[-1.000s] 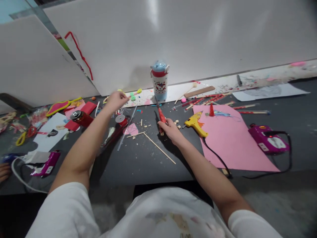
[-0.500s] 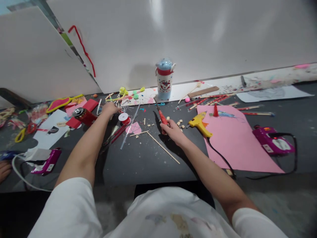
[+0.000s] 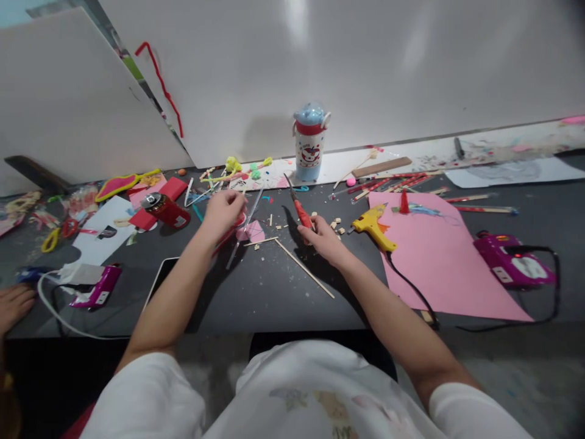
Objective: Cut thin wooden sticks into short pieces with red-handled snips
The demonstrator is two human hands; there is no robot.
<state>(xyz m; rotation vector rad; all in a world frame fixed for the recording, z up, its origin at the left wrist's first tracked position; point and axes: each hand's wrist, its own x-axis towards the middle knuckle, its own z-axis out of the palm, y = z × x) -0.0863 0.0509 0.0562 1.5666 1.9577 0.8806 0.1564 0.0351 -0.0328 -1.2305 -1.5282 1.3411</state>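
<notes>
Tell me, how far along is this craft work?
Apparently early on. Small wooden bits lie scattered, so some cutting looks done. The right hand grips a red-handled tool; whether the left hand holds anything is unclear. Joining probably remains: the long thin stick lies loose, and the glue gun is set down.

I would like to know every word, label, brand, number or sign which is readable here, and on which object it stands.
No text reads with certainty.
Bottle: small lettering above the printed picture, too small to read surely.
Red can: printing on its side, too blurred.
White strip behind the crafts: dark handwriting, too small.
White shirt: letters at the bottom edge, cut off and blurred.
</notes>
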